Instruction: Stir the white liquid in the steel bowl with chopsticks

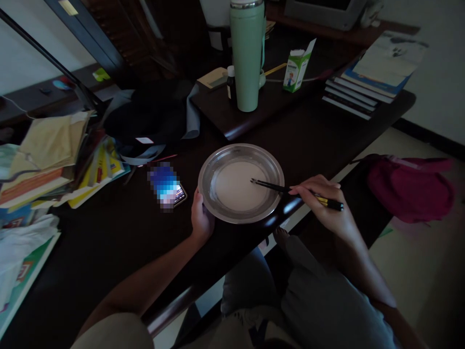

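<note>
A shallow round metal bowl (240, 152) rests near the table's front edge and holds a pale, whitish substance (235, 188); whether that is liquid or paste I cannot tell. My left hand (202, 217) grips the bowl's left rim, thumb up along the side and the other fingers hidden beneath. Pinched in my right hand (325, 198) is a pair of dark chopsticks (272, 186) with gold-patterned ends. They cross the bowl's right rim, their tips close together over the pale contents. Whether the tips touch the contents is unclear.
A phone (178, 196) lies left of the bowl. Behind stand a green tumbler (247, 58), a small dark bottle (231, 85) and a green-white box (297, 68). Books are stacked at the right (381, 72) and piled at the left (47, 150). A magenta bag (410, 189) sits beyond the right edge.
</note>
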